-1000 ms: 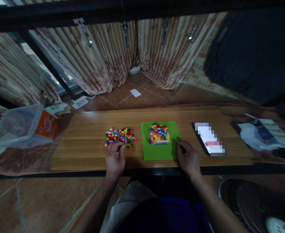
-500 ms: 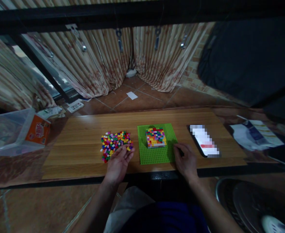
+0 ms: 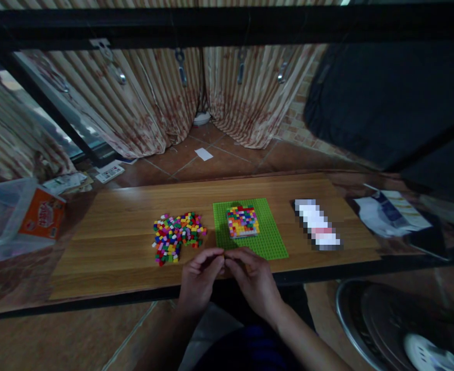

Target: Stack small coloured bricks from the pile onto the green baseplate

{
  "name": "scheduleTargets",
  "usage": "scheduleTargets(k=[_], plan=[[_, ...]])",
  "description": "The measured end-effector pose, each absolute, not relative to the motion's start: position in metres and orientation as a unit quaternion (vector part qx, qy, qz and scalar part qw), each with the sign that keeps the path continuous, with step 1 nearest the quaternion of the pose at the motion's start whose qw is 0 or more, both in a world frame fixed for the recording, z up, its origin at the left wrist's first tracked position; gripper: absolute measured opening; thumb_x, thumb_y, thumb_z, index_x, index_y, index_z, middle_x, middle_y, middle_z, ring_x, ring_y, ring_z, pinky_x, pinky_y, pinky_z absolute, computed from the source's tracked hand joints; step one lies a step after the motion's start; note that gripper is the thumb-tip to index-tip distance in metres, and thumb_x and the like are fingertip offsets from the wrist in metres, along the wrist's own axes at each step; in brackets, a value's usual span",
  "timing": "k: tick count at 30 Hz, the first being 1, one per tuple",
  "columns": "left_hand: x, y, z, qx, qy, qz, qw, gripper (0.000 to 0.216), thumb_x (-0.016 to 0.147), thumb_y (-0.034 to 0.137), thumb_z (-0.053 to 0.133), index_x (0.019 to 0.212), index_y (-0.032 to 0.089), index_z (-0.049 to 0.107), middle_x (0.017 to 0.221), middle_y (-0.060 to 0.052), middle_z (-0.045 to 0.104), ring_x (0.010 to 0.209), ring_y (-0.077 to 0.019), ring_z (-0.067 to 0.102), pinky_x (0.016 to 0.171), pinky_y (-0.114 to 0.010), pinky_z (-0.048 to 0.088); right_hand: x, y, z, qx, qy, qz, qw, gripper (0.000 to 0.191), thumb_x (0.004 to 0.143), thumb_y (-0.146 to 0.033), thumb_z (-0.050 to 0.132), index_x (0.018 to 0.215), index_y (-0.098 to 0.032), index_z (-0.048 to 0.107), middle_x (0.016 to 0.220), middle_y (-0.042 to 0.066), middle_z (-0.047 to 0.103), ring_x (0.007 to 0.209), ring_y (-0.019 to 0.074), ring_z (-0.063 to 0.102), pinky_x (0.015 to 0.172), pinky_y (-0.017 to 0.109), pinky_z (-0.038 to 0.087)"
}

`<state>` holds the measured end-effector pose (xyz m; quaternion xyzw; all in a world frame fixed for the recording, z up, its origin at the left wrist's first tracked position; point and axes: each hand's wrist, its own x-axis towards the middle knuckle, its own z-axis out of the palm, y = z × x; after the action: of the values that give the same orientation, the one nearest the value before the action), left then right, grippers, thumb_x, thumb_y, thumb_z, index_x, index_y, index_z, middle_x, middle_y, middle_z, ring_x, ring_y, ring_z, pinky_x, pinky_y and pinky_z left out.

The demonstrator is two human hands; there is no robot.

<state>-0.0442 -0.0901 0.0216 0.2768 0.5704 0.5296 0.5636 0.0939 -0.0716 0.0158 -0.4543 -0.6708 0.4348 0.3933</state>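
My left hand (image 3: pixel 200 273) and my right hand (image 3: pixel 254 275) meet fingertip to fingertip at the front edge of the table. Both are closed in a pinch around a small building brick (image 3: pixel 223 254), mostly covered by the fingers; a bit of yellow-orange shows. Just beyond them lies a green studded baseplate (image 3: pixel 271 232). On it stands a low block built of many coloured bricks (image 3: pixel 242 221), with a pale layer along its near side. Left of the baseplate is a loose pile of small multicoloured bricks (image 3: pixel 176 232).
A phone (image 3: pixel 317 224) with a blurred screen lies on the wooden table (image 3: pixel 118 232) at the right. Beyond the left end stands a clear plastic bin (image 3: pixel 6 221) with an orange label. Papers (image 3: pixel 389 214) lie past the right end, and a round dark stool-like object (image 3: pixel 389 330) is at lower right.
My left hand has come away from the brick pile to the right, carrying a brick. My right hand has moved left from the baseplate's right edge to meet it. The view has shifted slightly.
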Motion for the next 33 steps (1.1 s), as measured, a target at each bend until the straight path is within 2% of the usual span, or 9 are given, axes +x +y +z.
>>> scheduleTargets(k=[4, 10, 12, 16, 20, 23, 26, 33], plan=[[-0.041, -0.095, 0.017, 0.255, 0.566, 0.527, 0.581, 0.023, 0.063, 0.031, 0.082, 0.079, 0.017, 0.074, 0.07, -0.001, 0.072, 0.065, -0.0123, 0.064, 0.064, -0.023, 0.054, 0.099, -0.077, 0.013, -0.463, -0.603, 0.504, 0.409, 0.01, 0.086, -0.028, 0.063, 0.089, -0.025, 0.072, 0.086, 0.001, 0.071, 0.082, 0.0165, 0.067, 0.074, 0.029, 0.053], [-0.036, -0.096, 0.014, 0.235, 0.536, 0.504, 0.635, 0.023, 0.063, 0.031, 0.083, 0.078, 0.016, 0.075, 0.065, -0.003, 0.07, 0.059, -0.0114, 0.062, 0.059, -0.022, 0.052, 0.106, -0.084, 0.012, -0.444, -0.506, 0.617, 0.408, 0.015, 0.085, -0.032, 0.064, 0.093, -0.024, 0.073, 0.079, 0.001, 0.073, 0.074, 0.0169, 0.069, 0.073, 0.032, 0.056], [-0.034, -0.096, 0.013, 0.206, 0.528, 0.506, 0.65, 0.025, 0.062, 0.033, 0.084, 0.079, 0.016, 0.075, 0.067, -0.003, 0.07, 0.061, -0.0117, 0.063, 0.059, -0.022, 0.051, 0.112, -0.085, 0.01, -0.458, -0.491, 0.614, 0.415, 0.018, 0.084, -0.034, 0.066, 0.097, -0.024, 0.074, 0.083, 0.002, 0.074, 0.078, 0.0179, 0.069, 0.075, 0.033, 0.056], [-0.036, -0.094, 0.005, 0.201, 0.553, 0.501, 0.634, 0.029, 0.062, 0.035, 0.083, 0.084, 0.017, 0.075, 0.072, -0.003, 0.071, 0.065, -0.0125, 0.065, 0.063, -0.022, 0.052, 0.13, -0.078, 0.002, -0.512, -0.52, 0.529, 0.434, 0.018, 0.083, -0.037, 0.066, 0.093, -0.026, 0.076, 0.091, 0.003, 0.074, 0.086, 0.0199, 0.068, 0.079, 0.035, 0.055], [-0.046, -0.093, -0.009, 0.3, 0.6, 0.485, 0.561, 0.026, 0.068, 0.033, 0.078, 0.09, 0.019, 0.075, 0.077, -0.004, 0.072, 0.074, -0.0166, 0.067, 0.07, -0.027, 0.054, 0.15, -0.064, -0.004, -0.541, -0.55, 0.457, 0.443, 0.021, 0.085, -0.039, 0.063, 0.095, -0.026, 0.075, 0.096, 0.005, 0.073, 0.091, 0.0219, 0.067, 0.081, 0.037, 0.054], [-0.056, -0.091, -0.016, 0.43, 0.629, 0.477, 0.437, 0.017, 0.075, 0.028, 0.07, 0.09, 0.022, 0.075, 0.087, -0.005, 0.073, 0.084, -0.0193, 0.067, 0.08, -0.03, 0.053, 0.156, -0.052, -0.001, -0.557, -0.579, 0.408, 0.434, 0.023, 0.086, -0.04, 0.061, 0.095, -0.023, 0.074, 0.096, 0.006, 0.073, 0.09, 0.0224, 0.068, 0.079, 0.037, 0.054], [-0.063, -0.089, -0.02, 0.548, 0.626, 0.452, 0.322, 0.016, 0.081, 0.024, 0.063, 0.091, 0.024, 0.075, 0.096, -0.005, 0.072, 0.093, -0.021, 0.066, 0.088, -0.033, 0.051, 0.15, -0.038, 0.006, -0.558, -0.625, 0.347, 0.422, 0.021, 0.088, -0.037, 0.058, 0.094, -0.022, 0.073, 0.094, 0.007, 0.073, 0.087, 0.0222, 0.068, 0.076, 0.036, 0.054], [-0.067, -0.086, -0.03, 0.622, 0.613, 0.424, 0.24, 0.019, 0.085, 0.023, 0.058, 0.098, 0.025, 0.071, 0.098, -0.006, 0.072, 0.091, -0.0207, 0.067, 0.085, -0.032, 0.053, 0.132, -0.017, 0.012, -0.528, -0.703, 0.233, 0.416, 0.027, 0.094, -0.028, 0.049, 0.109, -0.025, 0.07, 0.101, 0.008, 0.069, 0.094, 0.0212, 0.066, 0.085, 0.039, 0.054]])
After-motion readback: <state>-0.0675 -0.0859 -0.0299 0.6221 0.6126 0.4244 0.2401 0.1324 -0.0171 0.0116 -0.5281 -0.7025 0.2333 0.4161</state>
